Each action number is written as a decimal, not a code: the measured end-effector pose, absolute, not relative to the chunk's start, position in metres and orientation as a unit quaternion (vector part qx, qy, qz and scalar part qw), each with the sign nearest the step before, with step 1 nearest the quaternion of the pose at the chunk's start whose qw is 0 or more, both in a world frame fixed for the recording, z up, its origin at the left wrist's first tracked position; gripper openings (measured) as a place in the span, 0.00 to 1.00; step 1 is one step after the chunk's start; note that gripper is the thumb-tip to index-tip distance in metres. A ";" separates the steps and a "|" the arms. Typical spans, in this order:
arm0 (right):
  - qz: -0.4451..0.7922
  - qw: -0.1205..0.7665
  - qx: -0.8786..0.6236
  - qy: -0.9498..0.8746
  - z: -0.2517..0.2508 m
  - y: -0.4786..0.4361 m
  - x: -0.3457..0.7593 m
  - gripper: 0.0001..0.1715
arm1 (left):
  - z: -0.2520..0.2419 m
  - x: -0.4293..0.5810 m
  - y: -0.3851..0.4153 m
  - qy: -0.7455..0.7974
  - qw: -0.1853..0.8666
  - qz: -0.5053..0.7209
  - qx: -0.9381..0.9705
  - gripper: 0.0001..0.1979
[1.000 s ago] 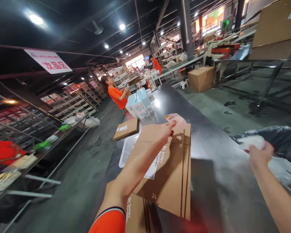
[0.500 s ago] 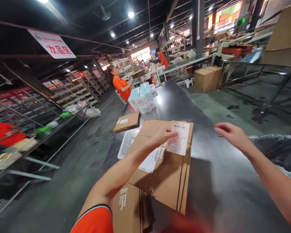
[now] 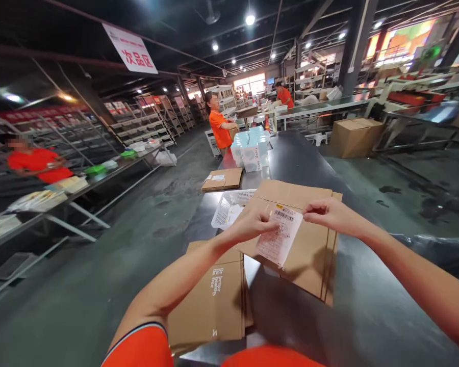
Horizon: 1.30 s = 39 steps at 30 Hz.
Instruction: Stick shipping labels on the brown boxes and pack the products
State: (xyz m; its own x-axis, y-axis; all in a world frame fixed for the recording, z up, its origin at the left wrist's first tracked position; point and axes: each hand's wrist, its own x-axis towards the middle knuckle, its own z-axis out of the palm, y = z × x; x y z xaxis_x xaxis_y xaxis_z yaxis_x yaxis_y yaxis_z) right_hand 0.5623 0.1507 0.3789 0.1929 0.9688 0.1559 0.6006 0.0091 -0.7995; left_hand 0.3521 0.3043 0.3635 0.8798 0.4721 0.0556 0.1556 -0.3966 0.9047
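My left hand (image 3: 250,224) and my right hand (image 3: 327,214) both pinch a white shipping label (image 3: 279,240) with a barcode, one at each upper corner. The label hangs just above a flat brown cardboard box (image 3: 302,239) lying on the dark metal table (image 3: 352,306). A second stack of flat cardboard boxes (image 3: 214,298) with white print lies nearer to me, under my left forearm. Both hands' fingers are closed on the label.
A white perforated basket (image 3: 227,206) sits left of the box, a small flat carton (image 3: 222,179) and stacked light-blue boxes (image 3: 251,148) farther along the table. People in orange shirts stand at the table's far end (image 3: 219,127) and at shelving on the left (image 3: 36,164). A dark plastic bag (image 3: 436,244) lies right.
My right hand came in from the right and took the label's upper right corner. The label now sits lower, over the box. My view swung left.
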 end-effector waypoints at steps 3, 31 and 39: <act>0.269 0.384 -0.661 -0.586 0.386 0.158 0.536 0.13 | 0.360 0.329 0.316 0.157 0.485 0.118 0.852 0.15; 0.284 0.353 -0.790 -0.412 0.325 0.177 0.363 0.30 | 0.290 0.242 0.326 0.092 0.660 0.095 0.740 0.27; 0.137 0.122 -0.934 -0.308 0.310 0.198 0.383 0.30 | 0.268 0.275 0.367 -0.114 0.180 0.187 0.959 0.20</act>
State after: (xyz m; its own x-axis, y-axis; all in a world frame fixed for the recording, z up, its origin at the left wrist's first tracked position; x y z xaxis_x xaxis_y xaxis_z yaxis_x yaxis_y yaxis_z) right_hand 0.3826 0.1976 0.3100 0.7731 0.6080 -0.1808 0.5408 -0.7807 -0.3131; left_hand 0.2749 0.3671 0.2680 0.9045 -0.1513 0.3988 -0.2858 -0.9091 0.3031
